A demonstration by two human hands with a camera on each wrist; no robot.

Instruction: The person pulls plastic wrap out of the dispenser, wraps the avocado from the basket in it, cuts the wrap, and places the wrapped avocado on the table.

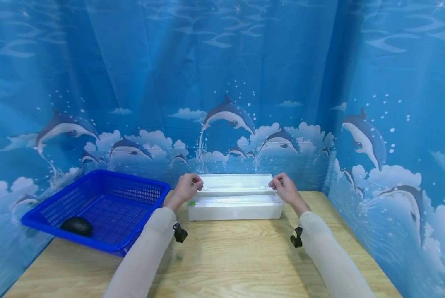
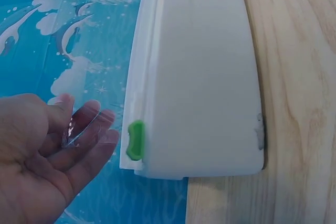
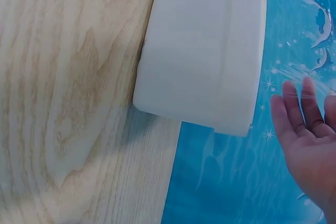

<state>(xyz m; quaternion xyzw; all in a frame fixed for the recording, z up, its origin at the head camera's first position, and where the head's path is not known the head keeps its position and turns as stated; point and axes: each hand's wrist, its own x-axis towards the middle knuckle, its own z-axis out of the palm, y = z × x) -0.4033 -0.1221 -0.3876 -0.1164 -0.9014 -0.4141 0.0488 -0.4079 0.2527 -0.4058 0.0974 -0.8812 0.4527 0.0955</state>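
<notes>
A long white cling film dispenser (image 1: 235,213) sits near the back of the table with its lid (image 1: 241,181) raised. Inside lies a pale, shiny roll (image 1: 237,199). At the dispenser's left end is a small green tab (image 2: 136,140). My left hand (image 1: 186,188) pinches the crumpled edge of clear cling film (image 2: 79,129) between thumb and fingers, just beyond that end. Over the right end, my right hand (image 1: 286,190) pinches with thumb and fingertips; a faint sheen of clear film shows by its fingers (image 3: 310,100). Most of the film is too transparent to follow.
To the left stands a blue plastic basket (image 1: 136,229) with a dark rounded object (image 1: 77,226) in it. A blue dolphin-print curtain (image 1: 222,62) hangs right behind the wooden table (image 1: 237,256) and along its right side.
</notes>
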